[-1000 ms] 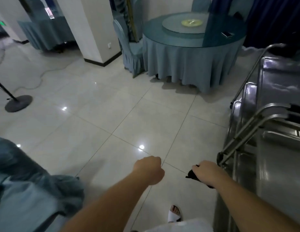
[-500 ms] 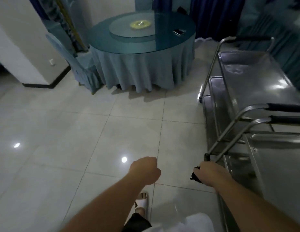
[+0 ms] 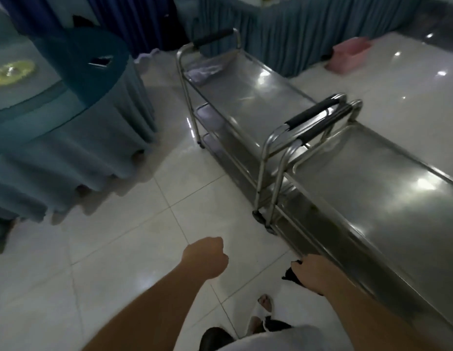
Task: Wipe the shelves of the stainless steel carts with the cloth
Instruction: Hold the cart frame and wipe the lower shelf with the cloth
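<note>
Two stainless steel carts stand end to end on the right. The near cart (image 3: pixel 387 198) has its top shelf beside my right arm. The far cart (image 3: pixel 245 82) has three shelves, and a pale cloth or reflection shows at its far end. My right hand (image 3: pixel 315 276) grips a dark cloth (image 3: pixel 291 273) just left of the near cart's lower edge. My left hand (image 3: pixel 207 257) is curled in a fist over the floor and holds nothing.
A round table with a blue-grey skirt (image 3: pixel 55 138) and a glass turntable stands at the left, with a phone (image 3: pixel 100 60) on it. Dark curtains and another skirted table line the back. A pink bin (image 3: pixel 349 58) sits at the far right. My sandalled foot (image 3: pixel 264 304) is on the tiled floor.
My view has swung to the right: the round table slid to the left and both carts came into fuller view. My hands kept their pose, the right one still holding the cloth.
</note>
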Motion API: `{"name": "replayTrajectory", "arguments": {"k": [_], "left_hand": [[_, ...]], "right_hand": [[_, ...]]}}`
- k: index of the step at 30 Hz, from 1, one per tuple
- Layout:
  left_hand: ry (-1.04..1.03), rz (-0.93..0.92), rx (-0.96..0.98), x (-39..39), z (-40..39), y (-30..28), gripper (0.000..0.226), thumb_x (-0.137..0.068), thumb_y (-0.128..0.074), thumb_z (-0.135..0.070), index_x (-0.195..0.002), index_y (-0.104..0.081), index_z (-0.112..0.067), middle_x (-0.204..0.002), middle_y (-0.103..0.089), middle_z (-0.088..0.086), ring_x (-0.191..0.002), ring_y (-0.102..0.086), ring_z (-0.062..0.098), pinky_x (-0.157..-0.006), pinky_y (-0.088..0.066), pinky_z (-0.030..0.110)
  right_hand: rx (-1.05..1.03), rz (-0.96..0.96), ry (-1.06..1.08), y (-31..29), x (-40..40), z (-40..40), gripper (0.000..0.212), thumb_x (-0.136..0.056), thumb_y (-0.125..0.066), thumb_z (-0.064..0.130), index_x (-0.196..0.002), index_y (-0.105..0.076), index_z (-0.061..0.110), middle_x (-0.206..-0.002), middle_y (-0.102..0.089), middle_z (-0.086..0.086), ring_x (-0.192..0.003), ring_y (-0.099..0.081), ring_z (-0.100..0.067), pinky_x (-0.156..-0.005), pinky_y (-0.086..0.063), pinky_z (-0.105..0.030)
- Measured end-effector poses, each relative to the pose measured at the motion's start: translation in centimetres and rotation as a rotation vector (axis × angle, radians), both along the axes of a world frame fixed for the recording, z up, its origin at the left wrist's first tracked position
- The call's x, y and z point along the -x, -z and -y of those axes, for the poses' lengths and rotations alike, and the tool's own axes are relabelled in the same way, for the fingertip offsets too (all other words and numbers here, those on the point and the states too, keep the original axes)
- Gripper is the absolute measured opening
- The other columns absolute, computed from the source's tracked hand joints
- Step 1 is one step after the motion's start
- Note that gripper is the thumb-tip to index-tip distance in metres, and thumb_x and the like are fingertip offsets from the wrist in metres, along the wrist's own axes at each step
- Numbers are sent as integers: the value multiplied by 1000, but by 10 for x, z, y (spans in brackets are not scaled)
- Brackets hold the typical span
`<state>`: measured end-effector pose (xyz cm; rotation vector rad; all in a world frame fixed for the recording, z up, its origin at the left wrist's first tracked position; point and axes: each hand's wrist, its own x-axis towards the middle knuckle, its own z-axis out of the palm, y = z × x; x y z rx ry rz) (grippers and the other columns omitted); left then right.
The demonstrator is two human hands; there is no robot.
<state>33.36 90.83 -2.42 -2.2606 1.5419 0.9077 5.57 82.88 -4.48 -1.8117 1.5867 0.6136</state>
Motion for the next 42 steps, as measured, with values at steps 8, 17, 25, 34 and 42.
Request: {"name": "replayTrajectory", "arguments": {"k": [8, 17, 25, 34, 42], "left_hand": [[250, 21, 10, 11, 107, -5, 39, -103, -45, -40, -137, -56, -24, -134, -62, 0, -117, -61, 22, -86, -41, 34], [477, -35, -95, -18, 190, 44, 38, -101, -47, -41, -133, -59, -24, -134, -63, 0, -118, -61, 22, -84, -37, 32], [647, -61, -171, -41, 267, 93, 41, -100, -50, -40, -138, -58, -24, -141, -60, 4, -122, -58, 27, -95, -46, 35], [593, -61, -154, -19, 286, 131, 45, -102, -53, -40, -142, -56, -20, -145, -58, 8, -126, -57, 29, -99, -46, 37], [507, -170, -100, 30, 305, 209, 47, -103, -55, -40, -147, -54, -21, -145, -58, 8, -125, -58, 29, -97, -46, 37]], "right_hand": [[-14, 22, 10, 6, 17, 64, 36, -110, -42, 41, -103, -58, 10, -118, -66, -17, -99, -63, -28, -90, -55, -37], [-50, 34, 585, 35, -19, 61, 38, -101, -44, 50, -84, -62, 21, -85, -64, -2, -81, -62, -23, -74, -51, -32], [-146, 42, 746, 64, -78, 47, 38, -97, -45, 48, -82, -64, 19, -79, -65, -1, -73, -62, -17, -61, -45, -30], [-115, 243, 600, 96, -91, 49, 36, -99, -40, 52, -77, -53, 28, -80, -60, 4, -76, -59, -16, -67, -47, -34], [-7, 171, 444, 175, -53, 81, 36, -102, -36, 53, -86, -57, 28, -85, -62, 4, -79, -61, -17, -75, -54, -38]]}}
